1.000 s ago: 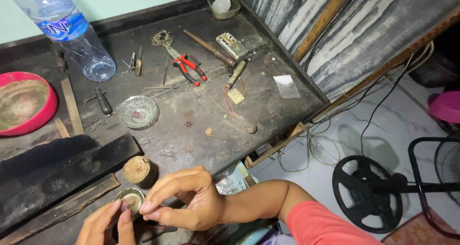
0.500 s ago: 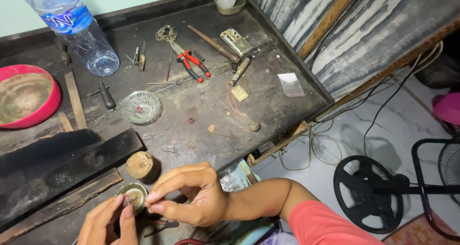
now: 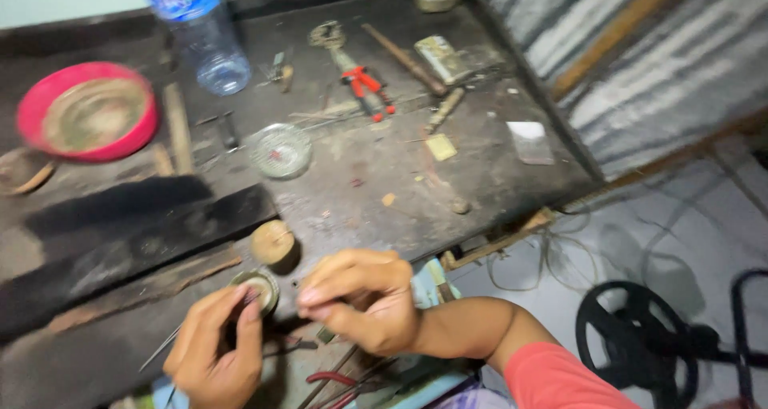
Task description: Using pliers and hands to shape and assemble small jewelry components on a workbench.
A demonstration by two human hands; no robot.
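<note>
Dark, cluttered workbench [image 3: 448,209]; small round tin [image 3: 258,287] pinched at left hand [image 3: 214,353] fingertips, right hand [image 3: 360,301] curled narrow just beside it, contents unclear, wooden disc [image 3: 272,241] just above

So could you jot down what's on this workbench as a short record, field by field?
Left hand: fingertips at a small round tin, thin rod in its grip
Right hand: fingers pinched together beside the tin
Near tin: round wooden block
Bench back: plastic water bottle, red bowl, red-handled pliers, glass dish
Floor: black fan
</note>
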